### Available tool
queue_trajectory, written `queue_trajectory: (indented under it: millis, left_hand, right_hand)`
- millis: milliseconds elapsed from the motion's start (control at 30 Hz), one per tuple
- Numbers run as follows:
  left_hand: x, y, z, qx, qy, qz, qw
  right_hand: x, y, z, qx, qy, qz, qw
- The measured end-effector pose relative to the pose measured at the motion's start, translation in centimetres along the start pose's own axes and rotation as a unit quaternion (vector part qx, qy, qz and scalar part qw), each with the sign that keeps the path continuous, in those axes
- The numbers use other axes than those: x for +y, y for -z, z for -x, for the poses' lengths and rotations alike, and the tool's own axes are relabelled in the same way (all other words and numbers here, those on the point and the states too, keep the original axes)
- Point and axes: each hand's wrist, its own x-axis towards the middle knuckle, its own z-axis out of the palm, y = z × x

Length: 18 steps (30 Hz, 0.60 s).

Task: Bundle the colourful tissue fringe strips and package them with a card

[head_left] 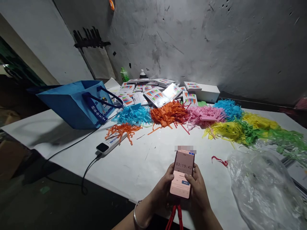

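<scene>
Both hands hold a lit smartphone upright above the near edge of the white table. My left hand wraps its left side, the thumb lying at the screen's edge. My right hand grips the right side, and its thumb rests over the lower screen near a blue button. Large digits reading 03:19:43 show on the upper screen. A red cord hangs below the phone. Beyond it lie tassel-like bunches of paper strips: blue, orange, pink and yellow.
A blue bag stands on the white table at left. A white power bank with a black cable lies nearer, partly under orange strips. Flat printed boxes pile by the wall. A clear plastic bag covers the right side.
</scene>
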Motion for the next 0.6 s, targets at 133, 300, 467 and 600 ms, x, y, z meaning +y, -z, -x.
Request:
queue_trajectory:
  millis: [133, 300, 467, 600]
  left_hand:
    - [-0.14, 0.28, -0.06, -0.001, 0.003, -0.007, 1.000]
    - [-0.29, 0.44, -0.02, -0.001, 0.005, -0.010, 1.000]
    - [-0.14, -0.11, 0.08, 0.011, 0.003, -0.008, 1.000]
    - [0.00, -0.33, 0.15, 0.022, 0.007, 0.002, 1.000]
  right_hand:
    - [0.07, 0.08, 0.15, -0.001, 0.001, -0.003, 1.000]
    - [0.35, 0.31, 0.03, -0.006, 0.003, -0.005, 1.000]
    - [0.56, 0.39, 0.01, -0.009, 0.002, -0.007, 1.000]
    - [0.47, 0.39, 0.08, -0.007, 0.001, -0.007, 1.000]
